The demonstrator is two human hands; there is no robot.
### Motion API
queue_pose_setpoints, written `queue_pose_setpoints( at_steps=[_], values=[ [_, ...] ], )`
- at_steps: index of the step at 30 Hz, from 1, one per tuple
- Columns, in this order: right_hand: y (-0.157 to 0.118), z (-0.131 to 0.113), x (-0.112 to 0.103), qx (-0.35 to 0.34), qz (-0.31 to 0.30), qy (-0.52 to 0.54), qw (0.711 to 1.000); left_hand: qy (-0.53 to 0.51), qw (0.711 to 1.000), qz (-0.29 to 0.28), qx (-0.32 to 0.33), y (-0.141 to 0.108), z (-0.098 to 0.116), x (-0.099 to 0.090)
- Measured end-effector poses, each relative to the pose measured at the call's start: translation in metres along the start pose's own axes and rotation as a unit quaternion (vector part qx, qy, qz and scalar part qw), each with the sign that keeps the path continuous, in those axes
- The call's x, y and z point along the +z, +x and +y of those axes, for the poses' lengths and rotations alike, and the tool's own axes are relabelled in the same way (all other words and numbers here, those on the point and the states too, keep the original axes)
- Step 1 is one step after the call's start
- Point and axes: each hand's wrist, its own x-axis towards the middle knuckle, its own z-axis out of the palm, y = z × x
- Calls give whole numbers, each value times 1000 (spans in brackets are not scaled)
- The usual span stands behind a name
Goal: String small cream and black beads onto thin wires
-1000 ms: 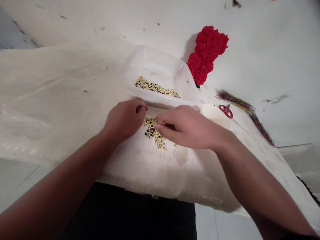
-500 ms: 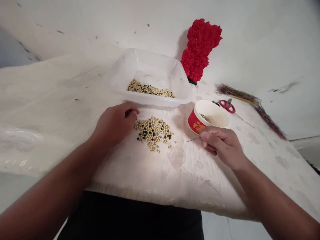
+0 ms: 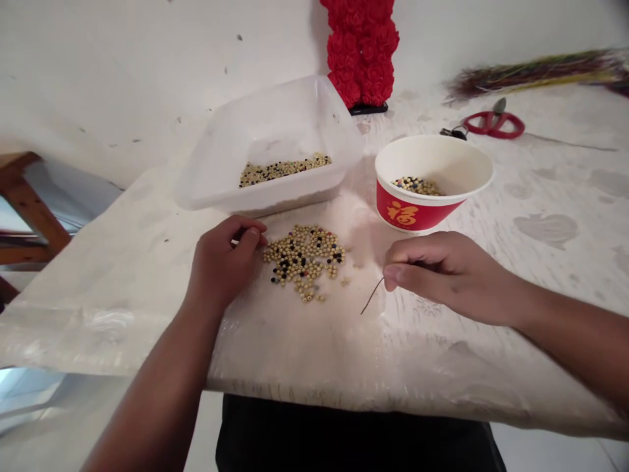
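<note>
Our right hand point(image 3: 445, 275) pinches a thin dark wire point(image 3: 372, 295) between finger and thumb, while our curled left hand point(image 3: 220, 263), its grip unclear, rests just beside a loose pile of cream and black beads point(image 3: 303, 262), with a red-and-white paper bowl point(image 3: 413, 213) beyond that pile.

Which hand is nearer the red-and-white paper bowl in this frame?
Right. The right hand, pinching a thin wire, is just in front of the paper bowl, not touching it. The left hand is farther away, beyond the bead pile.
</note>
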Motion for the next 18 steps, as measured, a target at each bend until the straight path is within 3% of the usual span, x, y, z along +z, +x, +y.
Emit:
queue_pose_setpoints(
  at_steps=[12,15,18],
  values=[
    [1,-1,-1,14,-21,23,999,1,1000,22,13,-1,1,-2],
    [0,-3,-2,25,-34,31,999,9,994,79,76,-10,10,-5],
    [-3,-6,-2,22,-62,31,997,-17,969,140,204,-25,27,-12]
  ],
)
